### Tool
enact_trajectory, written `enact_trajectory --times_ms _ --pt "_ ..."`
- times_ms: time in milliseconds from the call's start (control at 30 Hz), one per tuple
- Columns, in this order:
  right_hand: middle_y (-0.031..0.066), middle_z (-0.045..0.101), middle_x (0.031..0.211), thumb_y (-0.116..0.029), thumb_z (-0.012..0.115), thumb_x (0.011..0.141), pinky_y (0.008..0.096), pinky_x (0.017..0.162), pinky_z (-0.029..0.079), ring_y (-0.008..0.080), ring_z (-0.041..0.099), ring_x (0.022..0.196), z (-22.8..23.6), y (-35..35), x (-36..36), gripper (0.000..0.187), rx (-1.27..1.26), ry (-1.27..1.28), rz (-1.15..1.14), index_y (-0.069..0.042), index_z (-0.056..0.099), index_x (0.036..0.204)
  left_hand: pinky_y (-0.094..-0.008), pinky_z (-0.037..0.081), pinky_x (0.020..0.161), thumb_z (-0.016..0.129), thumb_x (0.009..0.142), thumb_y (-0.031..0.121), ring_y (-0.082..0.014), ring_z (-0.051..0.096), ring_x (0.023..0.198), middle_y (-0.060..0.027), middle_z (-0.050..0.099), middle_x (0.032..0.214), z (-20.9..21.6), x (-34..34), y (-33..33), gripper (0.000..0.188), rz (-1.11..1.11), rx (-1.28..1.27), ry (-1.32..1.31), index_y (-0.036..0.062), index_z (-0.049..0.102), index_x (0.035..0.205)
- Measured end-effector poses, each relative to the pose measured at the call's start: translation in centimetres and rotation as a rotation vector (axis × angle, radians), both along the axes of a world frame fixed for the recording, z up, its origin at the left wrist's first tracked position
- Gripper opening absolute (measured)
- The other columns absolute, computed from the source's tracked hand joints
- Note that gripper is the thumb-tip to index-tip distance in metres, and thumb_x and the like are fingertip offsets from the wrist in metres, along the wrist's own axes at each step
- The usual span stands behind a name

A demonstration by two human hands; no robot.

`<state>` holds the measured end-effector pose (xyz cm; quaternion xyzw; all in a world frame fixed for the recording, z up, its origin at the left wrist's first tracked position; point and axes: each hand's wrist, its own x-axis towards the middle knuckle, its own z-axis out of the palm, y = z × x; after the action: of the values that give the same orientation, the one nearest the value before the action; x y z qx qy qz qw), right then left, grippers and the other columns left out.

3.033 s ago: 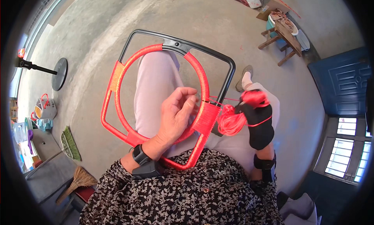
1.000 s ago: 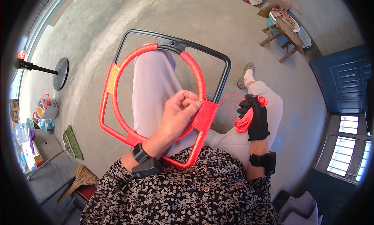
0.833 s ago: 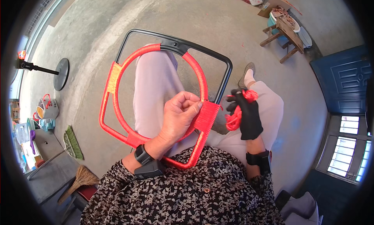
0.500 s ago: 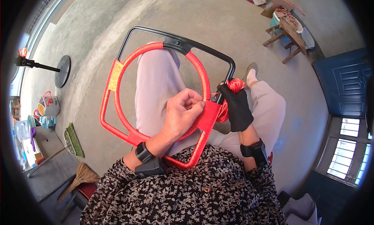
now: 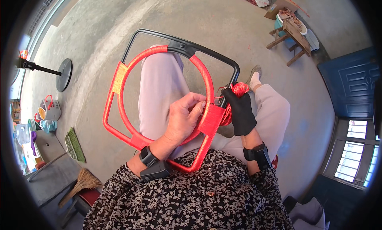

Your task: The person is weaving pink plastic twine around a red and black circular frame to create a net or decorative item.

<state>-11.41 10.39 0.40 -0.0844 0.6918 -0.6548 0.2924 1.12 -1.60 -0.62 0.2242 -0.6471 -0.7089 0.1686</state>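
Cord-wrapped frame (image 5: 212, 120) lies over the lap (image 5: 160, 84), probably light, stiff and slick, best held by its ring (image 5: 208, 82); left hand (image 5: 181, 116) narrowed beside it, grip unclear; gloved right hand (image 5: 242, 115) clutching red cord (image 5: 239, 88).

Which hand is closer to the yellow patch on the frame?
Left. The left hand is at the right side of the red ring, across from the yellow patch; the gloved right hand is farther right, holding the red cord bundle.
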Motion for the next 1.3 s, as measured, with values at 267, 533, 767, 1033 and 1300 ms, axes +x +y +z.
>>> enact_trajectory --times_ms 267,533,767,1033,1300 --pt "0.0021 0.061 0.070 -0.021 0.065 0.085 0.0272 0.057 0.044 0.0099 0.056 0.061 -0.4 0.0 -0.1 0.018 0.024 0.105 -0.042 -0.003 0.061 0.085 -0.0253 0.049 0.057 0.063 0.085 0.001 -0.0108 0.065 0.064 -0.0118 0.067 0.073 0.5 -0.9 -0.4 0.008 0.030 -0.569 0.061 0.0008 0.064 0.093" --pt "0.0035 0.063 0.076 -0.022 0.069 0.083 0.0268 0.060 0.047 0.0103 0.059 0.066 0.1 0.2 -0.8 0.020 0.212 0.160 0.057 -0.004 0.060 0.088 -0.0255 0.051 0.063 0.060 0.087 0.004 -0.0114 0.064 0.068 -0.0057 0.068 0.076 -0.4 -0.8 -0.1 0.012 0.016 -0.212 -0.015 -0.0010 0.062 0.098" --pt "0.0058 0.063 0.088 -0.004 0.065 0.077 0.0280 0.070 0.049 0.0162 0.062 0.080 4.2 1.4 -1.4 0.025 0.481 0.578 -0.051 -0.004 0.057 0.101 -0.0275 0.051 0.076 0.056 0.087 0.006 -0.0159 0.059 0.098 -0.0119 0.057 0.116 0.6 -0.5 -0.3 0.044 0.034 -0.052 0.084 0.0006 0.042 0.128" --pt "0.0122 0.060 0.107 -0.017 0.065 0.079 0.0389 0.085 0.047 0.0278 0.059 0.098 5.2 -0.4 1.3 0.029 0.324 1.404 0.310 -0.007 0.059 0.104 -0.0286 0.049 0.082 0.057 0.086 0.007 -0.0149 0.059 0.095 -0.0083 0.061 0.101 1.0 -0.2 -0.6 0.034 0.080 -0.105 0.094 -0.0026 0.052 0.119" --pt "0.0087 0.064 0.103 -0.016 0.058 0.090 0.0313 0.076 0.052 0.0159 0.062 0.090 -1.2 3.4 -0.4 0.021 -0.063 -0.048 0.250 -0.001 0.059 0.105 -0.0277 0.051 0.079 0.055 0.088 0.000 -0.0127 0.062 0.090 -0.0060 0.064 0.106 -1.4 -0.3 -0.4 0.026 -0.096 0.476 0.093 0.0010 0.055 0.115"
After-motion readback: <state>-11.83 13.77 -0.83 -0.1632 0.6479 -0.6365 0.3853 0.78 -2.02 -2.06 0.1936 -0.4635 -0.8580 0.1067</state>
